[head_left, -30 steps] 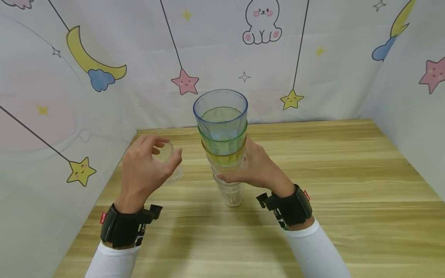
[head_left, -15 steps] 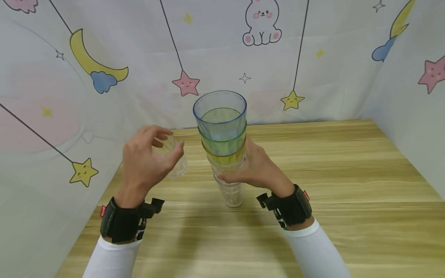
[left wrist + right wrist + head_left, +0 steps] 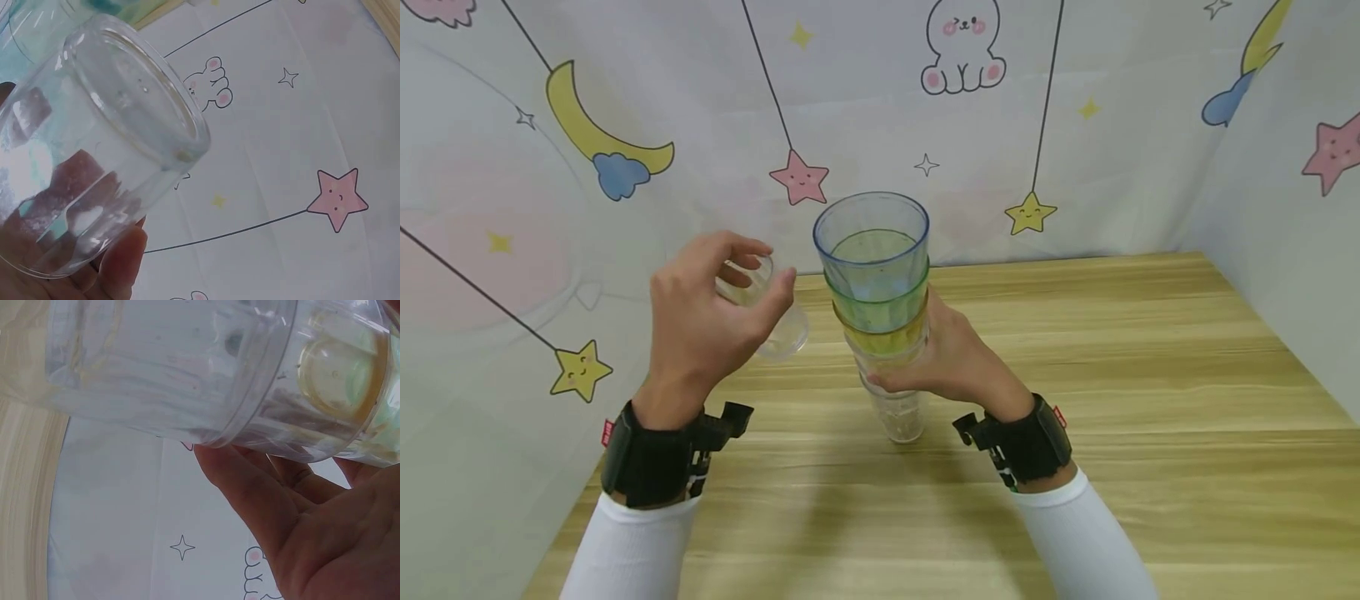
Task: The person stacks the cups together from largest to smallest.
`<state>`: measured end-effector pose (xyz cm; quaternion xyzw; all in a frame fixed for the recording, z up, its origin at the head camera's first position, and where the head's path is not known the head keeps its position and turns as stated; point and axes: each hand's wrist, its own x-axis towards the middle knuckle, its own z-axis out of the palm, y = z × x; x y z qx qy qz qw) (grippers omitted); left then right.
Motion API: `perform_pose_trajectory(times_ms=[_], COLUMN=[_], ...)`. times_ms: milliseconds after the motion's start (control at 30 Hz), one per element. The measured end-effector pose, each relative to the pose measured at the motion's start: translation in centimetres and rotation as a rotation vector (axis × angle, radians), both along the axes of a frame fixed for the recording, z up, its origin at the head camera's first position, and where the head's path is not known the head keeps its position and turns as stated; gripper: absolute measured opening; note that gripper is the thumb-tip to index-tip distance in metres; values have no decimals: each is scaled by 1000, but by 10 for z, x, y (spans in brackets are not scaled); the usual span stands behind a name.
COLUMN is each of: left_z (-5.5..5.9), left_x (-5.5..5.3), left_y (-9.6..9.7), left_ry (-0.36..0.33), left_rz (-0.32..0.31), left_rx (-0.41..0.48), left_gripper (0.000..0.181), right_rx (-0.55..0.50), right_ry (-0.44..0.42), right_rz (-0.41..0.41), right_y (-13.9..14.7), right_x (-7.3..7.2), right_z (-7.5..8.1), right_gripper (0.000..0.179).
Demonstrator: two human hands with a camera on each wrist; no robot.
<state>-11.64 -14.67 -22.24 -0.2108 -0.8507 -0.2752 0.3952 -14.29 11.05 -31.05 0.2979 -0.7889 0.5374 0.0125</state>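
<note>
Left hand (image 3: 700, 308), seen from the head view, holds a clear cup (image 3: 767, 312) in the air above the wooden table (image 3: 1112, 375), its fingers and thumb curled around the rim part of the cup, and the cup is tilted with its bottom pointing toward the stack of cups (image 3: 880, 308). This stack stands upright on the table near the middle, just beside the lifted cup (from top to bottom I can see a blue cup, a green one, a yellow one and clear ones under them). The right hand (image 3: 955, 358) grips the lower part of the stack from the right side, with the thumb in front on the clear cups. Both wrists carry black bands over white sleeves, and a curtain (image 3: 1075, 125) printed with stars, moons and a rabbit closes the table on three sides. From the left wrist view, the clear cup (image 3: 94, 156) fills most of the picture, its open mouth turned to the curtain, and the fingers (image 3: 119, 262) show through the wall and below it, wrapped around it. From the right wrist view, the fingers (image 3: 262, 494) press against the clear wall of the stack (image 3: 187, 369), curled around it, and a yellowish cup bottom shows inside at the right.
</note>
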Motion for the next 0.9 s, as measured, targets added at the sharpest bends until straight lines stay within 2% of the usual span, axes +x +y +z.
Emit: perform_pose_trajectory(times_ms=[167, 533, 900], left_z=[12, 31, 43], left_x=[1, 2, 0], left_y=[3, 12, 15], left_ry=[15, 80, 127], left_rz=[-11, -31, -27], left_rx=[-4, -16, -39], left_gripper=[45, 41, 44], right_rx=[-8, 11, 5], right_ry=[1, 13, -8], right_rz=[13, -4, 8], right_y=[0, 0, 0], right_x=[-1, -1, 0], right_z=[0, 2, 1], right_gripper=[88, 86, 84])
